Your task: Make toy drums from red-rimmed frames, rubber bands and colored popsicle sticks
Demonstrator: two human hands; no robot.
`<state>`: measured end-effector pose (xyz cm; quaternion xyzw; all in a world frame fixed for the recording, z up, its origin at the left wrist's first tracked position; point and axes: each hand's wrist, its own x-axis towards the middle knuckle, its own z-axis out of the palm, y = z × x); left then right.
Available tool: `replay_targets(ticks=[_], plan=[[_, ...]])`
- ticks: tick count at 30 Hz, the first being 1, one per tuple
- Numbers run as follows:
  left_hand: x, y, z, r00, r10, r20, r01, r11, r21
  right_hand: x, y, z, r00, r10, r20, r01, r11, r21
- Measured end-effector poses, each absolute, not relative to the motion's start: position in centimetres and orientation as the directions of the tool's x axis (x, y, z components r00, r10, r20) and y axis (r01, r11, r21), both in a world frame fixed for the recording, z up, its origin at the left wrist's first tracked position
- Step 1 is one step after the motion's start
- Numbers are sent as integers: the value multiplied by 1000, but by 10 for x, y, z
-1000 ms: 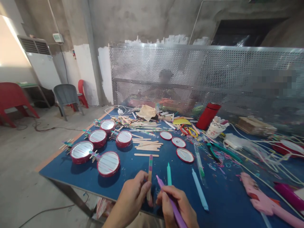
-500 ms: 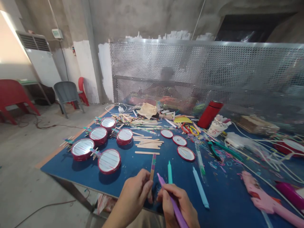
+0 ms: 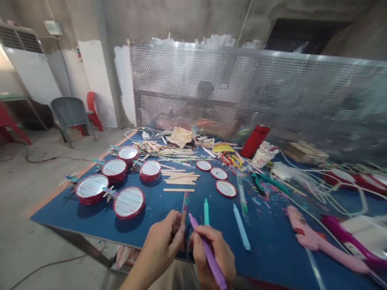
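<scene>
My left hand (image 3: 163, 239) pinches a wooden craft stick (image 3: 184, 207) at the table's near edge. The stick stands up from the fingers, its upper part coloured in teal, pink and purple bands. In my right hand (image 3: 213, 251) is a purple marker (image 3: 211, 262), held like a pen, its tip close to the stick but apart from it. Just beyond that hand lies a teal marker (image 3: 206, 211), its lower end hidden. A light blue marker (image 3: 242, 229) lies to the right. Plain craft sticks (image 3: 181, 179) are spread beyond my hands.
Several red-rimmed round pieces with stick necks, one a banjo-like shape (image 3: 129, 202), stand at left. Small white discs (image 3: 226, 188) lie mid-table. Right are pliers (image 3: 272, 183), a pink glue gun (image 3: 320, 241) and white cords. A red bottle (image 3: 255, 141) and paper cup (image 3: 264, 155) stand behind.
The view has turned slightly right, so the table's things appear shifted left. Both hands keep their grips, and the marker tip stays near the stick.
</scene>
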<state>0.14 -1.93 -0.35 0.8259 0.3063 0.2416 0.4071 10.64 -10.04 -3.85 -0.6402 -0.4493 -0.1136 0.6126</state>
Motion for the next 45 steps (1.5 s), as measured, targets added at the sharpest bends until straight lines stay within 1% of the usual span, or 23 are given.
replay_targets(ticks=[4, 7, 9, 12, 13, 15, 17, 19, 23, 25, 26, 28, 30, 32, 35, 36, 41, 45], plan=[[2, -15, -5, 711, 690, 138, 295, -470, 831, 113, -103, -24, 474, 508, 719, 760, 177, -626], [1, -11, -7, 739, 664, 119, 282, -465, 839, 126, -111, -12, 441, 505, 742, 812, 128, -569], [1, -10, -8, 748, 655, 107, 280, -458, 844, 143, -122, -10, 448, 501, 741, 838, 53, -542], [0, -9, -8, 753, 651, 97, 279, -449, 849, 178, -142, -19, 424, 521, 741, 888, -76, -454], [0, -9, -8, 755, 649, 97, 277, -450, 849, 191, -148, -24, 379, 537, 753, 925, -200, -323], [0, -8, -9, 758, 644, 106, 269, -456, 848, 216, -157, -33, 385, 560, 734, 918, -315, -241], [0, -8, -9, 755, 645, 117, 262, -461, 848, 235, -163, -40, 386, 584, 714, 907, -380, -180], [0, -9, -10, 747, 653, 125, 261, -461, 848, 249, -163, -45, 365, 616, 698, 909, -396, -126], [0, -13, -9, 737, 664, 129, 271, -465, 843, 263, -158, -47, 292, 678, 674, 936, -348, -56], [0, -14, -9, 736, 665, 129, 279, -471, 837, 261, -155, -45, 268, 663, 699, 937, -347, -31], [0, -14, -10, 735, 666, 129, 280, -471, 837, 257, -154, -43, 261, 636, 727, 937, -347, -33], [0, -15, -10, 731, 671, 125, 275, -457, 846, 243, -152, -37, 254, 549, 797, 944, -320, -81], [0, -15, -10, 729, 676, 109, 270, -429, 862, 223, -149, -30, 267, 448, 853, 956, -235, -176], [0, -16, -9, 725, 683, 89, 265, -395, 880, 203, -145, -26, 254, 389, 886, 967, -135, -219], [-2, -17, -7, 707, 704, 71, 244, -337, 910, 178, -135, -27, 179, 434, 883, 977, 29, -212], [-2, -17, -6, 698, 712, 76, 230, -324, 918, 170, -131, -28, 172, 453, 875, 971, 72, -229], [-5, -15, -2, 660, 741, 128, 135, -283, 950, 139, -108, -40, 320, 463, 827, 865, 213, -453], [-5, -13, -3, 675, 733, 84, 73, -180, 981, 129, -101, -45, 343, 493, 800, 811, 275, -517]])
